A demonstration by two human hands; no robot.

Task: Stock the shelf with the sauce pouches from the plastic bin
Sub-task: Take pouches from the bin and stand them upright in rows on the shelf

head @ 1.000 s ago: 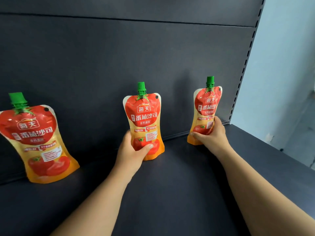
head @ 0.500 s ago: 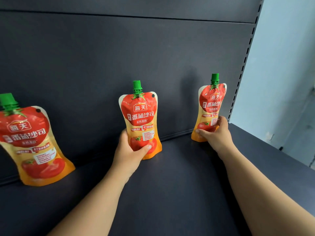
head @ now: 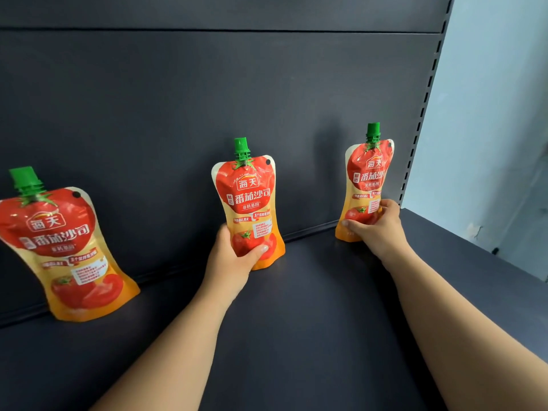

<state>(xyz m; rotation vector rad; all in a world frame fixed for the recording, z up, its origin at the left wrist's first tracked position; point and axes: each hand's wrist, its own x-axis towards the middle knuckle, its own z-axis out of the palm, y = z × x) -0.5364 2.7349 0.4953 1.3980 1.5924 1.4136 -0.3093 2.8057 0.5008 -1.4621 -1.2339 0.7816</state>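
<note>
Shelf deck: dark and matte, both bare forearms stretching across it toward the back.
Left hand: wrapped round the lower part of the middle pouch, thumb across the front over the tomato picture, fingers tucked behind. A firm clasp.
Middle pouch: upright, green cap on top, base down on the deck right by the back panel.
Right hand: closed on the lower half of the right pouch, thumb on the front, fingers curled round the right edge.
Right pouch: upright, near the shelf's right end, up against the back panel.
Left pouch: standing free, nobody touching it, top tilted to the left, well apart from the middle one.
Back panel: dark, all three pouches ranged along its foot.
Slotted upright: at the right end, pale wall beyond.
</note>
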